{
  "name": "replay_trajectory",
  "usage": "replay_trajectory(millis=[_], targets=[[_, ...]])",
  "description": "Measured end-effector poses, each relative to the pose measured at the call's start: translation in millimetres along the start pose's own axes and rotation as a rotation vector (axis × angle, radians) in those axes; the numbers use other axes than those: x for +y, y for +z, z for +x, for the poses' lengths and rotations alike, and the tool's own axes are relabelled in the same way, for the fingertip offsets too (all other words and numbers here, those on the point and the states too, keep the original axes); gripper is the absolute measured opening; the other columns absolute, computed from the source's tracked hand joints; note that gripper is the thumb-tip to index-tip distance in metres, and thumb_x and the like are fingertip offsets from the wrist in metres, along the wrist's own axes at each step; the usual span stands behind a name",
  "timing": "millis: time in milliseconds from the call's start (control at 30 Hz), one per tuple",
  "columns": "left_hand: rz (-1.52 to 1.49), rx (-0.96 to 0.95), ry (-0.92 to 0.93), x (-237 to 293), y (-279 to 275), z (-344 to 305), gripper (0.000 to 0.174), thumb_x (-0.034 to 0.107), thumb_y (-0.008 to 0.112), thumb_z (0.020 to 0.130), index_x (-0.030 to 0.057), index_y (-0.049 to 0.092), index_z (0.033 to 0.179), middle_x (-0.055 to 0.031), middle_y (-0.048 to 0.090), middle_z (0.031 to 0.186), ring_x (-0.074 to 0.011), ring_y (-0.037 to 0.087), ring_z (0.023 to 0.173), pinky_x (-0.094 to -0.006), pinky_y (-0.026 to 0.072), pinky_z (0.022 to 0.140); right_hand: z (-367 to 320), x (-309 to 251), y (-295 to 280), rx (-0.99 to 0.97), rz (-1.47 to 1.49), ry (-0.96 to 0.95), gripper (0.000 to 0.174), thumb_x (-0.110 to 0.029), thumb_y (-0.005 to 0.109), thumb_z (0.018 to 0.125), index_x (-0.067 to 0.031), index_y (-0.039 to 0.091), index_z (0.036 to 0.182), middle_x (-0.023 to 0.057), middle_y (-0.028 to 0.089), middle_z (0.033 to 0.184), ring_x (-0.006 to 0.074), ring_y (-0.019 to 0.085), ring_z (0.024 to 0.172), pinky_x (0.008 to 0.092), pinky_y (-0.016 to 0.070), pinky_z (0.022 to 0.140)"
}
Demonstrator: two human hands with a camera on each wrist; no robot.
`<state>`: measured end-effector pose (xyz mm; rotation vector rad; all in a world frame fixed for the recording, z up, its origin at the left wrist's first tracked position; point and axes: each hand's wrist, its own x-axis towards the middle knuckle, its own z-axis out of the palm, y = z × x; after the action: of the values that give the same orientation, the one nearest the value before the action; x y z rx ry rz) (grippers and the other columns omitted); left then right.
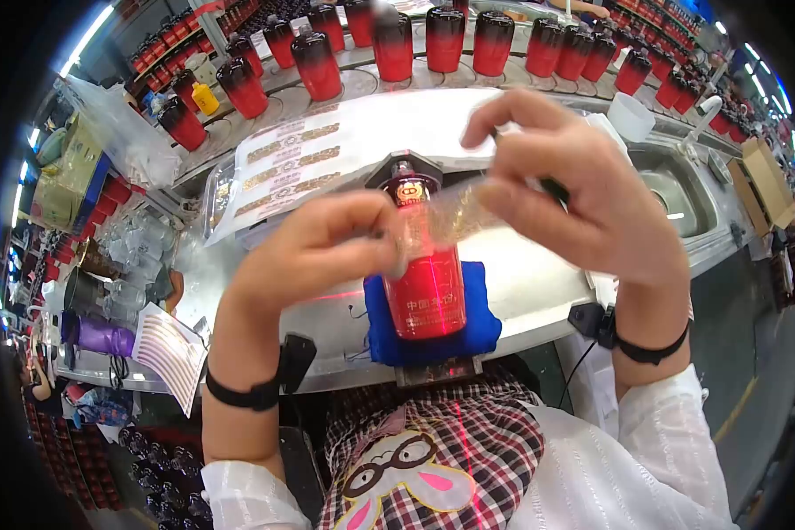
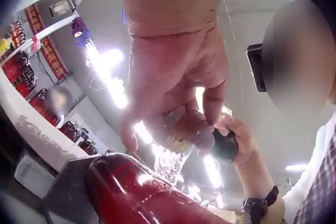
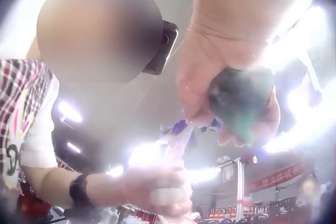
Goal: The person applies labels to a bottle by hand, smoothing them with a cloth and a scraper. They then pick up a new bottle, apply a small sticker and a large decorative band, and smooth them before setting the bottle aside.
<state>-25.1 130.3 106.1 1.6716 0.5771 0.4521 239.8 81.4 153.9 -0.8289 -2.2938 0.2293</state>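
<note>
A red bottle (image 1: 426, 296) with a dark neck and gold print lies on a folded blue cloth (image 1: 481, 309), its neck pointing away from me. Over its upper part stretches a clear decal film (image 1: 458, 215) with a gold pattern. My left hand (image 1: 314, 252) pinches the film's left end between thumb and fingers. The other end is pinched by my right hand (image 1: 583, 190). That same hand also keeps a dark green, rounded thing (image 3: 239, 103) against its palm; its kind does not show. In the left wrist view the patterned film (image 2: 170, 163) hangs just above the bottle.
Printed decal sheets (image 1: 287, 159) lie behind the bottle on the metal worktable (image 1: 539, 309). Several red-and-black bottles (image 1: 446, 40) stand in a row along the back. At the right are a sink (image 1: 680, 199), a white cup (image 1: 630, 117) and a cardboard box (image 1: 764, 185).
</note>
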Motion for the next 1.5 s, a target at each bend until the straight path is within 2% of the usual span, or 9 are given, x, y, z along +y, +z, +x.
replay_trajectory(millis=[100,133,233,300,400,700,900,1000,1500], targets=[[0.012,0.006,-0.069,-15.0,18.6,-28.4,0.009,0.011,0.063,0.088,0.004,0.06,0.091,-0.0009,0.064,0.089,-0.0077,0.058,0.082,-0.0251,0.0448,0.088,-43.9,-6.5,27.3,0.039,0.237,0.196,0.02,-0.013,0.063,0.091,-0.0005,0.058,0.076,0.0133,0.057,0.107,0.0169,0.052,0.083,0.0287,0.0417,0.073],[-0.055,0.063,-0.092,-28.4,26.0,-34.1,0.01,0.014,0.064,0.089,0.0043,0.06,0.089,0.0001,0.061,0.081,-0.0081,0.056,0.076,-0.0247,0.0457,0.076,-58.3,-0.8,37.9,0.035,0.249,0.222,0.019,-0.012,0.064,0.091,-0.0002,0.059,0.077,0.0134,0.057,0.108,0.0165,0.052,0.086,0.0289,0.0414,0.075],[-0.231,0.179,-0.127,-65.7,34.2,-37.7,0.012,0.014,0.062,0.094,0.0021,0.061,0.092,0.0016,0.059,0.081,-0.0059,0.052,0.075,-0.0224,0.0432,0.068,-91.2,12.4,75.2,0.097,0.361,0.46,0.019,-0.013,0.065,0.091,0.0006,0.059,0.079,0.0097,0.057,0.106,0.0124,0.05,0.078,0.027,0.0406,0.07],[-0.277,0.233,-0.114,-75.8,38.1,-35.4,0.014,0.016,0.063,0.094,0.0026,0.06,0.091,0.0019,0.058,0.081,-0.006,0.051,0.073,-0.0227,0.0428,0.067,-100.7,15.7,85.8,0.099,0.356,0.551,0.018,-0.015,0.066,0.091,0.0011,0.062,0.083,0.0117,0.058,0.102,0.0215,0.058,0.087,0.0309,0.0468,0.07],[-0.282,0.3,-0.094,-81.8,41.9,-31.7,0.014,0.017,0.063,0.094,0.0028,0.06,0.091,0.002,0.058,0.08,-0.0059,0.05,0.073,-0.0227,0.0426,0.067,-106.6,20.0,91.1,0.113,0.39,0.62,0.018,-0.015,0.066,0.091,0.001,0.063,0.083,0.0117,0.058,0.103,0.021,0.058,0.088,0.031,0.0473,0.07],[-0.228,0.407,-0.064,-81.6,50.2,-23.9,0.018,0.019,0.065,0.094,0.0036,0.057,0.088,0.0016,0.056,0.078,-0.0061,0.048,0.071,-0.0222,0.0408,0.066,-111.6,34.0,99.2,0.132,0.388,0.635,0.018,-0.015,0.066,0.09,0.0007,0.062,0.083,0.0111,0.058,0.102,0.0189,0.058,0.085,0.0306,0.0469,0.069],[-0.19,0.428,-0.055,-82.8,53.1,-22.8,0.019,0.018,0.064,0.095,0.0031,0.055,0.087,0.0014,0.055,0.078,-0.006,0.047,0.071,-0.0223,0.0406,0.065,-109.8,35.9,98.8,0.124,0.402,0.664,0.018,-0.01,0.064,0.091,0.0006,0.058,0.077,0.01,0.055,0.093,0.0189,0.056,0.101,0.0295,0.0432,0.075],[-0.197,0.426,-0.048,-86.1,52.1,-23.0,0.02,0.018,0.064,0.096,0.0031,0.054,0.087,0.0013,0.054,0.078,-0.0061,0.047,0.072,-0.0224,0.0407,0.065,-111.6,39.1,102.2,0.142,0.356,0.607,0.02,-0.016,0.067,0.09,0.0006,0.06,0.081,0.0102,0.057,0.1,0.0187,0.056,0.085,0.0295,0.045,0.069],[-0.113,0.466,-0.041,-87.4,50.2,-23.1,0.02,0.016,0.064,0.095,0.0,0.056,0.085,0.0009,0.057,0.074,-0.0056,0.051,0.07,-0.0222,0.0432,0.062,-109.0,43.1,105.6,0.123,0.375,0.63,0.021,-0.018,0.067,0.091,0.0005,0.062,0.082,0.0106,0.057,0.1,0.0197,0.056,0.085,0.0299,0.0455,0.069]])
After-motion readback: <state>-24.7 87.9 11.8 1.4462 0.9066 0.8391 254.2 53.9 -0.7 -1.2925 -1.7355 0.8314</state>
